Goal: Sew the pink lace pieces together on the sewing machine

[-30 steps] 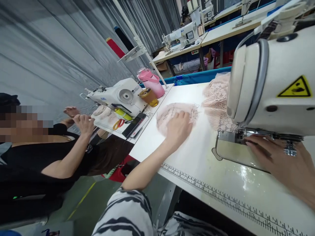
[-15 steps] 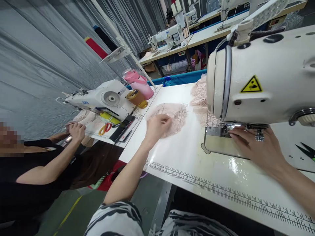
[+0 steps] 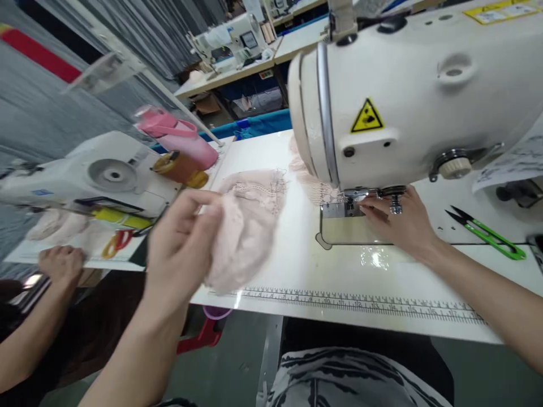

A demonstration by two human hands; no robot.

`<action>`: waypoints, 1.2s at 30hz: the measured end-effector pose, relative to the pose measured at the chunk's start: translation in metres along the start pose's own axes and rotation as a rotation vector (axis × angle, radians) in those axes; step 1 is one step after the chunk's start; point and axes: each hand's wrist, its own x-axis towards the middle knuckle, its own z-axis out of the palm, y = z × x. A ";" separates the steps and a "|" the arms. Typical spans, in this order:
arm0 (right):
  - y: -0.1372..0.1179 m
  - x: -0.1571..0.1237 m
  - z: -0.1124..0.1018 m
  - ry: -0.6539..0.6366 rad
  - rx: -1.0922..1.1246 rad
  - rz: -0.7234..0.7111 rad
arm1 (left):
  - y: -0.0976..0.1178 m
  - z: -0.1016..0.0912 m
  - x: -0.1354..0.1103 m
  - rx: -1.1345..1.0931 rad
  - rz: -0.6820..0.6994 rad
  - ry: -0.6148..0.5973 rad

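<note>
My left hand (image 3: 180,240) is raised off the white table (image 3: 297,271) and pinches a pale pink lace piece (image 3: 246,226), which hangs blurred from its fingers. More pink lace (image 3: 311,189) lies under the head of the white sewing machine (image 3: 407,96). My right hand (image 3: 399,223) rests by the needle plate (image 3: 339,223) beneath the machine head, fingers curled and pressed down at the presser foot; I cannot see anything in them.
Green thread snips (image 3: 487,234) lie at the right of the table. A ruler strip (image 3: 360,302) runs along the front edge. To the left stand a second sewing machine (image 3: 97,175), a pink bottle (image 3: 178,138), an amber cup (image 3: 178,167) and a co-worker's hand (image 3: 61,265).
My left hand has lifted the pink lace piece off the table and drawn it toward me. My right hand stays at the needle plate. The view has swung right.
</note>
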 end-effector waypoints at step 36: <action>-0.009 -0.008 -0.004 -0.176 -0.160 -0.151 | -0.026 0.142 -0.026 0.527 0.776 -0.514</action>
